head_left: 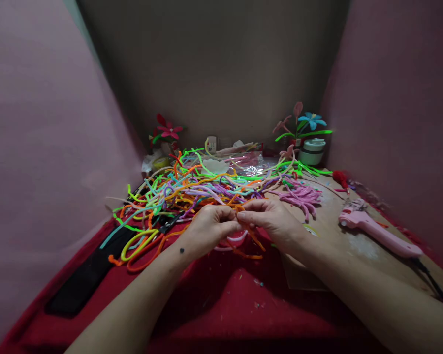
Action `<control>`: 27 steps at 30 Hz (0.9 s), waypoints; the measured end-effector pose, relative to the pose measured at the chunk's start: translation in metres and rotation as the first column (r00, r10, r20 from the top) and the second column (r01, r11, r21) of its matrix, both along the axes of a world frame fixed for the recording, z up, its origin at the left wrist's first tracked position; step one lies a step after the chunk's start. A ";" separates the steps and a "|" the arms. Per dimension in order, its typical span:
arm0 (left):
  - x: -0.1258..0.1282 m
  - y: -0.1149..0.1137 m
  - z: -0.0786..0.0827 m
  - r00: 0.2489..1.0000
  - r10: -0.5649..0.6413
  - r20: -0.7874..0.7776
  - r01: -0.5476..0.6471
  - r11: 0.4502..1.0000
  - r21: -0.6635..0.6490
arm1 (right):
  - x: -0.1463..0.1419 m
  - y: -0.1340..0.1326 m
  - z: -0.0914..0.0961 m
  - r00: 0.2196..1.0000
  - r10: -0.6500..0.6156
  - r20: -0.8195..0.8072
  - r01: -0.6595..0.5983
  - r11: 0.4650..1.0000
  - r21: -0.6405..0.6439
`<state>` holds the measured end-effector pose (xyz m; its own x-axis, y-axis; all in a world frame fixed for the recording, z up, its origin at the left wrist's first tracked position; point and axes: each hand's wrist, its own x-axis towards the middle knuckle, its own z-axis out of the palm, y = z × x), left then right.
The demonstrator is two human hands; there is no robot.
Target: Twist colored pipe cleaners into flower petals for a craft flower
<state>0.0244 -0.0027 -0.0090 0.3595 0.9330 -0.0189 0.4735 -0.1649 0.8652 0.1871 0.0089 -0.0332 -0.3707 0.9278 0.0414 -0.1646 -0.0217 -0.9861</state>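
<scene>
My left hand (213,222) and my right hand (268,216) meet in front of a big tangle of coloured pipe cleaners (192,191). Thumb and fingers of both are pinched together on an orange pipe cleaner (256,239), bent pieces of which hang below the fingertips. The exact pinch point is partly hidden by the fingers. Right of the tangle lies a bundle of short pink pipe cleaner pieces (302,196). Scissors with yellow and orange handle loops (133,250) seem to lie left of my left hand, partly covered.
A pink glue gun (382,231) with a black cord rests on a brown board (358,258) at right. Pipe-cleaner flowers (312,120) and a pale green jar (312,151) stand behind. A black flat object (83,280) lies left on the red cloth (221,305).
</scene>
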 end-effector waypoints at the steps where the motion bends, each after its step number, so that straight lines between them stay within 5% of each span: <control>1: 0.000 0.000 -0.001 1.000 -0.016 -0.026 0.017 1.000 0.015 | 0.000 -0.001 0.000 1.000 -0.019 0.011 0.019 1.000 0.001; 6: 0.001 -0.002 -0.007 0.981 -0.150 -0.122 0.173 0.965 0.198 | -0.004 -0.003 -0.008 0.993 -0.101 -0.064 0.099 0.995 -0.026; 10: 0.003 -0.004 -0.008 0.980 -0.162 -0.111 0.186 0.949 0.255 | -0.006 -0.003 -0.013 0.981 -0.116 -0.153 0.112 0.993 -0.036; 19: 0.009 -0.002 -0.003 0.987 -0.011 0.161 0.025 0.996 -0.086 | -0.008 -0.002 -0.007 0.962 -0.185 -0.201 0.174 0.982 -0.073; 27: 0.003 0.000 0.001 0.976 0.081 0.201 -0.060 0.992 -0.111 | -0.005 -0.004 -0.005 0.983 -0.168 -0.070 0.169 0.986 0.008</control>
